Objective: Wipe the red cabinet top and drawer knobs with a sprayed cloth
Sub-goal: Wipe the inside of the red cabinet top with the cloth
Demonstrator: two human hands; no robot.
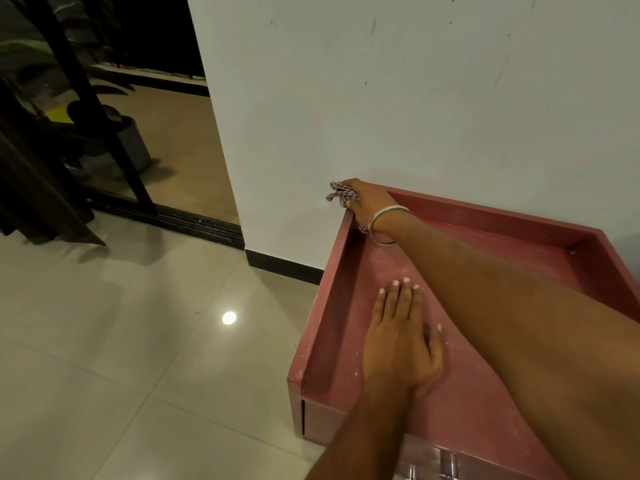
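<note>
The red cabinet [502, 244] stands against the white wall, its top a shallow recessed tray with raised edges. My right hand [367, 202], a metal bangle on the wrist, reaches across to the far left corner and is shut on a checked cloth [341, 195] pressed on the rim there. My left hand [403, 341] lies flat, fingers spread, on the dusty top near the front. Metal drawer knobs [446, 465] show at the bottom edge, partly cut off.
A white wall [415, 98] rises right behind the cabinet. Glossy beige floor tiles [138, 341] spread to the left. A dark sliding-door frame [104, 133] and a potted plant [114, 140] stand at the far left.
</note>
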